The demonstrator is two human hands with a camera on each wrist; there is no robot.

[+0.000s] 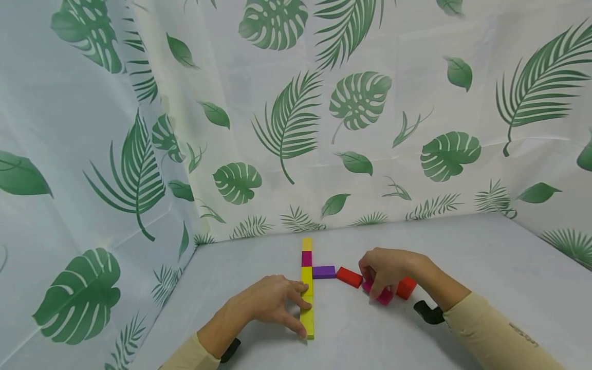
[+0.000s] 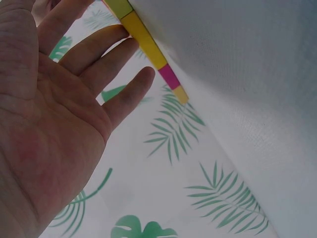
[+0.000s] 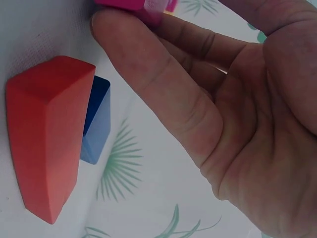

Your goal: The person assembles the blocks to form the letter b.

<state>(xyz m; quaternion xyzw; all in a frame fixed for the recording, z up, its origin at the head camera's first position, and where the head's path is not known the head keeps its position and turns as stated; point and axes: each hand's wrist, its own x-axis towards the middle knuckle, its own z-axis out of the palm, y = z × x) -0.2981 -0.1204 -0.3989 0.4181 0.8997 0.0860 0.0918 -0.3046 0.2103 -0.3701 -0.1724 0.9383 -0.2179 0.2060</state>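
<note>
Pink block (image 1: 386, 297): between two red blocks (image 1: 349, 277), pinched in the narrow grip of the right hand (image 1: 387, 267). Left hand (image 1: 273, 299): grip wide, fingers spread, fingertips against the yellow blocks (image 1: 307, 319). Purple block (image 1: 324, 272) adjoins that column. Blue block (image 3: 100, 124) shows beyond one red block, right wrist view.

Hands (image 1: 275, 299) (image 1: 387, 264) touch yellow blocks (image 1: 307, 326) and a magenta block (image 1: 386, 297).

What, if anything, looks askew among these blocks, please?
The red block beside the purple block looks askew: its right end angles toward the near side, while the purple block juts squarely from a yellow block.
</note>
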